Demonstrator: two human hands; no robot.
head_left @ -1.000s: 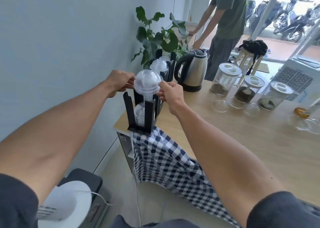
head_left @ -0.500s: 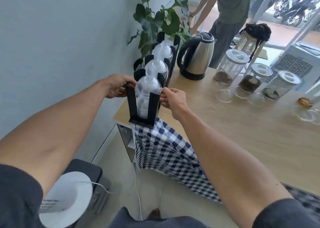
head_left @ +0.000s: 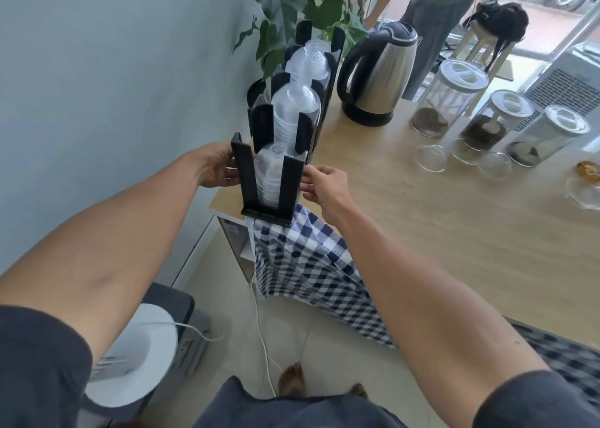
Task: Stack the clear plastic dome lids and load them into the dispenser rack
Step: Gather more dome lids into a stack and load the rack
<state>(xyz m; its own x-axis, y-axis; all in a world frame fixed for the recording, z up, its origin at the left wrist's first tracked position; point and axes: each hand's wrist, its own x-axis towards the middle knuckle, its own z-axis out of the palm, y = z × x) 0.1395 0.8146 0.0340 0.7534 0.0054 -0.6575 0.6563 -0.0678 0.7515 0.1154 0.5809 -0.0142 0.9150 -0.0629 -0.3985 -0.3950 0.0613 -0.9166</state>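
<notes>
A black dispenser rack with three slots stands on the left corner of the wooden table. A stack of clear dome lids sits low in the nearest slot. Taller lid stacks fill the middle slot and the far slot. My left hand reaches in from the left, its fingertips hidden behind the front post, at the near stack. From the right, my right hand has its curled fingers at the stack's edge beside the right post. Two loose dome lids lie by the jars.
A steel kettle stands right of the rack, then three glass jars. A checked cloth hangs over the table edge. A plant fills the corner. A person stands beyond the table. A white fan sits on the floor.
Both hands have lowered the lid stack from above the posts down into the nearest slot. My head has moved closer and looks further down.
</notes>
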